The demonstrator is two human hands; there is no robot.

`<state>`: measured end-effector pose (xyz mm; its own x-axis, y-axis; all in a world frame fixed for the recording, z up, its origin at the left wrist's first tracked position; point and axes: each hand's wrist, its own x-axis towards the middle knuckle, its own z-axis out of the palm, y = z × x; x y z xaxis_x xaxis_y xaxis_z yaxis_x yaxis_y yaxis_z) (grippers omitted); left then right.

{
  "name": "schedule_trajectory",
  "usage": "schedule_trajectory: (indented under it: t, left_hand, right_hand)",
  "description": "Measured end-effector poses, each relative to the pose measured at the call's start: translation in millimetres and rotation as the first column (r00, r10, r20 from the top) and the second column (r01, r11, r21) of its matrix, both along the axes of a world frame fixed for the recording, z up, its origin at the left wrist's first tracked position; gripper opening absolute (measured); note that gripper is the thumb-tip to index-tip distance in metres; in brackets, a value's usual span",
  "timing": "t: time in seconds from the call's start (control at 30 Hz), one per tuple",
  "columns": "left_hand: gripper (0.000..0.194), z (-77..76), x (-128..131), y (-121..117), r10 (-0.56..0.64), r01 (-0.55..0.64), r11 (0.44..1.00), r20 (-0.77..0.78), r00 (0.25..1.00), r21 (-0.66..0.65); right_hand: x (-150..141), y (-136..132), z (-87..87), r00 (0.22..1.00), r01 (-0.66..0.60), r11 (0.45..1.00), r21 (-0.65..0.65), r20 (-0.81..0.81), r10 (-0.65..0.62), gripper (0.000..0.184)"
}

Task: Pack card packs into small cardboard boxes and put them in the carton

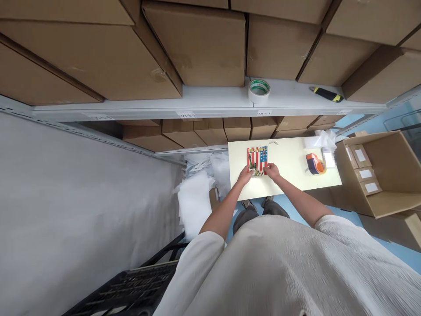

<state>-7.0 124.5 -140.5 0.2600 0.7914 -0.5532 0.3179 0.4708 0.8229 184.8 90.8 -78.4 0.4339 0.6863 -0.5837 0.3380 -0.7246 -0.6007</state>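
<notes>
A book (256, 159) with a red-and-white striped, starred blue cover and a green statue on it is between my two hands, over the pale work table (289, 175). My left hand (245, 174) grips its lower left edge, thumb on the cover. On the opposite side, my right hand (271, 170) holds the right edge near the lower corner. The fingers beneath the book are hidden. To the right on the table lies an orange and dark blue tape dispenser (315, 164).
Cardboard boxes (200, 48) fill the shelf above, where a tape roll (259, 91) and a yellow-black utility knife (327, 94) lie. An open carton (391, 171) with smaller boxes stands right. White packing sheets (194, 202) are piled left, above a black crate (131, 285).
</notes>
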Motion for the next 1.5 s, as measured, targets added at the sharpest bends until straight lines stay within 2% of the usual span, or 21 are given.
schedule_trajectory:
  t: [0.1, 0.2, 0.33, 0.4, 0.5, 0.6, 0.63, 0.7, 0.73, 0.8, 0.83, 0.9, 0.97, 1.03, 1.23, 1.4, 1.5]
  left_hand:
    - [0.061, 13.6, 19.4, 5.6, 0.051, -0.042, 0.997, 0.160, 0.986, -0.060]
    - [0.057, 29.3, 22.9, 11.3, 0.066, -0.056, 0.997, 0.253, 0.965, -0.049]
    - [0.051, 40.1, -4.7, 17.4, 0.223, -0.227, 0.974, 0.214, 0.951, -0.005]
    - [0.048, 40.0, -24.7, 18.0, 0.295, -0.295, 0.955, 0.157, 0.942, -0.025]
    - [0.046, 35.4, -49.6, 13.6, 0.298, -0.294, 0.954, 0.079, 0.951, -0.068]
    - [0.048, 30.1, -61.8, 3.2, 0.218, -0.218, 0.976, -0.033, 0.975, 0.023]
    - [0.049, 29.0, -63.4, -1.5, 0.169, -0.162, 0.984, -0.087, 0.982, 0.080]
    - [0.049, 28.3, -64.8, -12.1, 0.017, 0.023, 0.981, -0.201, 0.979, 0.195]
    - [0.049, 28.5, -65.0, -17.8, -0.084, 0.146, 0.961, -0.255, 0.963, 0.234]
    - [0.049, 29.2, -65.5, -28.9, -0.300, 0.394, 0.884, -0.341, 0.891, 0.250]
    - [0.051, 29.4, -65.8, -33.8, -0.380, 0.488, 0.840, -0.384, 0.842, 0.239]
    - [0.059, 29.5, -66.4, -41.0, -0.465, 0.597, 0.775, -0.452, 0.762, 0.209]
    - [0.071, 29.0, -66.4, -43.8, -0.481, 0.627, 0.757, -0.492, 0.726, 0.185]
    - [0.080, 28.1, -65.8, -42.1, -0.476, 0.624, 0.766, -0.516, 0.712, 0.155]
    - [0.092, 25.0, -65.0, -23.0, -0.451, 0.594, 0.802, -0.584, 0.675, 0.067]
    - [0.097, 21.9, -66.5, -8.6, -0.428, 0.565, 0.823, -0.600, 0.676, 0.050]
    - [0.098, 21.2, -67.2, -3.0, -0.432, 0.561, 0.827, -0.597, 0.676, 0.036]
  right_hand:
    - [-8.6, 1.6, 12.9, 0.997, -0.054, 0.991, 0.121, 0.053, 0.048, 0.033]
    - [-27.4, 4.6, 19.9, 0.977, -0.211, 0.953, 0.220, 0.032, 0.209, 0.038]
    - [-56.0, 6.1, 15.3, 0.878, -0.461, 0.847, 0.265, 0.000, 0.478, 0.040]
    - [-65.1, 4.7, 9.2, 0.849, -0.516, 0.828, 0.218, 0.001, 0.529, 0.040]
    - [-67.6, 1.0, 0.5, 0.825, -0.565, 0.816, 0.118, 0.058, 0.563, 0.042]
    - [-59.3, -2.7, -4.0, 0.768, -0.621, 0.783, -0.037, 0.171, 0.617, 0.049]
    - [-55.4, -4.0, -4.5, 0.742, -0.633, 0.767, -0.102, 0.200, 0.640, 0.052]
    - [-47.6, -7.3, -5.0, 0.682, -0.662, 0.718, -0.216, 0.224, 0.696, 0.059]
    - [-44.1, -9.6, -5.3, 0.648, -0.683, 0.685, -0.254, 0.223, 0.728, 0.063]
    - [-38.3, -15.4, -6.3, 0.564, -0.742, 0.605, -0.290, 0.218, 0.796, 0.073]
    - [-36.2, -18.7, -7.2, 0.516, -0.771, 0.562, -0.298, 0.224, 0.827, 0.077]
    - [-33.6, -25.0, -9.8, 0.423, -0.815, 0.485, -0.317, 0.247, 0.872, 0.086]
    - [-33.5, -29.0, -13.1, 0.362, -0.833, 0.435, -0.343, 0.258, 0.896, 0.092]
    - [-35.7, -29.1, -16.8, 0.347, -0.832, 0.422, -0.361, 0.255, 0.903, 0.096]
    - [-53.1, -11.2, -25.1, 0.379, -0.811, 0.441, -0.384, 0.228, 0.897, 0.099]
    - [-71.7, 8.2, -23.6, 0.419, -0.788, 0.455, -0.416, 0.180, 0.890, 0.101]
    - [-77.7, 15.6, -21.1, 0.413, -0.779, 0.444, -0.442, 0.172, 0.895, 0.102]
